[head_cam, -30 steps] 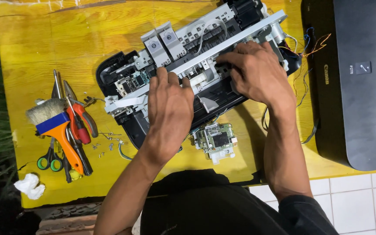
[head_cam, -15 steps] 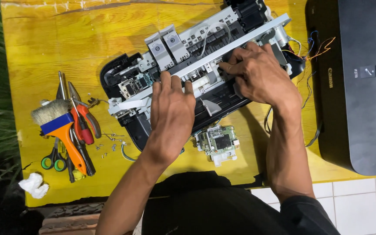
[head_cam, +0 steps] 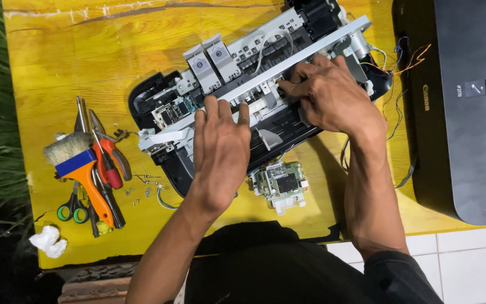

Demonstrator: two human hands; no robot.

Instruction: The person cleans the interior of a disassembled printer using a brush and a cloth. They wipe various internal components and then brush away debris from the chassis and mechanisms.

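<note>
A stripped printer mechanism (head_cam: 254,73) lies slantwise on the yellow wooden table (head_cam: 74,62), with a black base, a long white rail and two grey ink cartridges (head_cam: 212,65). My left hand (head_cam: 220,149) lies flat on its near side, fingertips against the white rail. My right hand (head_cam: 327,95) rests further right on the mechanism, its curled fingers pinching small white parts just under the rail. A green circuit board (head_cam: 281,184) lies on the table in front of the mechanism, between my forearms.
A black printer cover (head_cam: 462,107) lies at the right, thin loose wires (head_cam: 406,56) beside it. At the left lie a blue and orange brush (head_cam: 80,163), red pliers (head_cam: 111,160), green-handled scissors (head_cam: 71,209), small screws (head_cam: 142,188) and crumpled white tissue (head_cam: 48,240). White tiles lower right.
Both hands have shifted only slightly on the mechanism; my right hand's fingers have curled in closer under the white rail. Nothing else on the table has moved.
</note>
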